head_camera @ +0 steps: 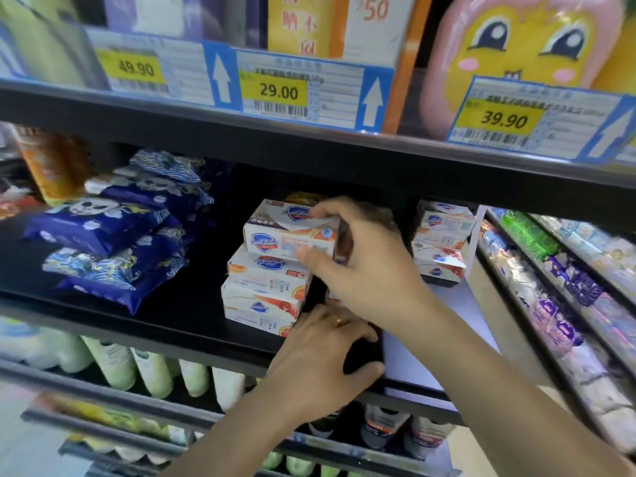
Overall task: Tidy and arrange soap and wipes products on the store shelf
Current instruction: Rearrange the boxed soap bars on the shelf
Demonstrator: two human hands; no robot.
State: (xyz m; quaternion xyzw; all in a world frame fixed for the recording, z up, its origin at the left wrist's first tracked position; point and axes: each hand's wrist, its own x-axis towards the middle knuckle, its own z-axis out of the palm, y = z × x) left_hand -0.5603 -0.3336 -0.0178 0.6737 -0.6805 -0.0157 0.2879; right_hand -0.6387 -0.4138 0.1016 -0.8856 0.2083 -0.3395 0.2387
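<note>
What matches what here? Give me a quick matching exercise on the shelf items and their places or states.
Things:
1. top soap box
2. blue wipes packs
3. second soap stack
4. left hand

Places or states:
A. left part of the shelf
B. pinched by the right hand
C. at the shelf's front edge
D. right of the hands

Pairs: 1-B, 2-A, 3-D, 4-C

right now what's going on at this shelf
A person is tidying boxed soap on the black middle shelf. The right hand grips the top soap box of a stack of soap boxes, thumb on its front and fingers over the top. The left hand rests at the shelf edge by the stack's base. Blue wipes packs lie piled to the left; another soap stack stands to the right.
</note>
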